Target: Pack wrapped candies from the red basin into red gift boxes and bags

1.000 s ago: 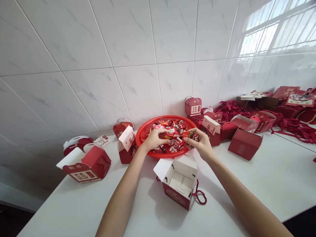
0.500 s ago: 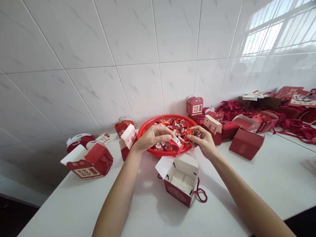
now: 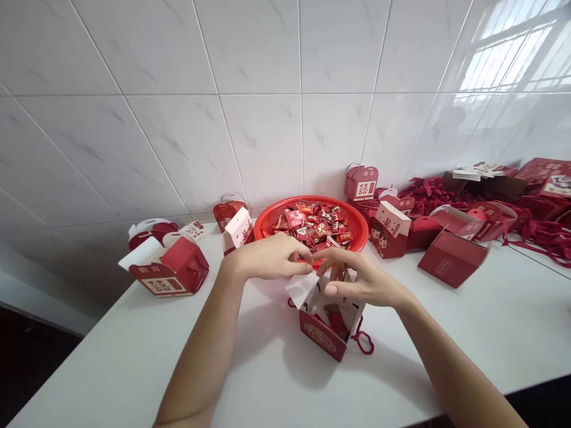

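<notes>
A small red gift box [image 3: 322,334] with a white inside stands on the white table, its flaps up. Red candies [image 3: 335,321] lie in it, partly shaded. My right hand [image 3: 363,278] is over the box's back right, fingers apart and bent downward, with no candy clearly held. To its left, my left hand [image 3: 274,257] hovers by the box's back left flap, fingers loosely stretched and holding nothing visible. Behind both hands is a red plastic basket [image 3: 362,223] full of wrapped candies [image 3: 319,229]. A dark red cord loop [image 3: 364,342] hangs from the box's right side.
An opened red box [image 3: 185,264] sits at the left. Right of the basket are more red boxes, one tilted box [image 3: 452,258] nearest me. A heap of dark red ribbons [image 3: 428,193] and flat cartons lies farther right. White tiled wall [image 3: 259,47] rises behind the table.
Both hands have moved from the basket's front edge down to the gift box. The candies they held are gone from view in the hands, and candies now lie inside the box.
</notes>
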Demonstrator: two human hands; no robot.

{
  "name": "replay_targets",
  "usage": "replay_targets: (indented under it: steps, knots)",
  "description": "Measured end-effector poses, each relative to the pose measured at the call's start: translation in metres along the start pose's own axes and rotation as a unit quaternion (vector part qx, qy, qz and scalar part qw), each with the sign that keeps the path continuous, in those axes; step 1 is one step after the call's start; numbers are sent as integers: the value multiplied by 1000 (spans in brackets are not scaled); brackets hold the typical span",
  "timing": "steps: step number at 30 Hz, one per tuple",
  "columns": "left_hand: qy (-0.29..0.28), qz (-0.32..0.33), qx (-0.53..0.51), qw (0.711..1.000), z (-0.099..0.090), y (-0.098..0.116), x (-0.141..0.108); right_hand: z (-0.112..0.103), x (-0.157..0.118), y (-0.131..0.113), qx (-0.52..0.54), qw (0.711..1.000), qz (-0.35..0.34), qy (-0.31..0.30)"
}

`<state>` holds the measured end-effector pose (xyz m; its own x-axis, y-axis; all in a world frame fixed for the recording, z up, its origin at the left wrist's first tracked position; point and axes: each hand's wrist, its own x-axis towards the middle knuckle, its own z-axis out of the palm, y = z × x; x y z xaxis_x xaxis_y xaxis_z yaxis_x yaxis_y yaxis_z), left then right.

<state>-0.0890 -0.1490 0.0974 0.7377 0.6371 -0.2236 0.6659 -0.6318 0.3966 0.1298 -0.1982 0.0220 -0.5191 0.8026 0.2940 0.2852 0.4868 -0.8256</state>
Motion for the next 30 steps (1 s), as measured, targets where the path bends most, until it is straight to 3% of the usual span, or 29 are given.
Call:
replay_targets:
  steps: [3,8,13,18,21,24,27,30]
  knots:
    - [-16,-38,14,999,2,3,0,0,-1,1,24,999,-17,-15]
    - [-52,-29,24,998,6,8,0,-20,-3,4,-45,995,-7,94]
    - [-64,41,24,997,18,23,-4,-54,-17,8,-90,992,82,-9]
    - [-59,84,22,994,26,36,-8,-77,-51,18,-22,993,83,-79]
    - [-83,140,6,987,28,40,-6,-70,-64,27,7,992,88,-89]
    - [-131,174,-6,976,31,42,-3,-50,-63,34,-14,993,109,-43]
    - [-149,146,18,978,36,42,3,-34,-54,36,-48,993,104,11]
    - [-122,94,39,987,39,43,8,-29,-50,34,-57,994,82,32]
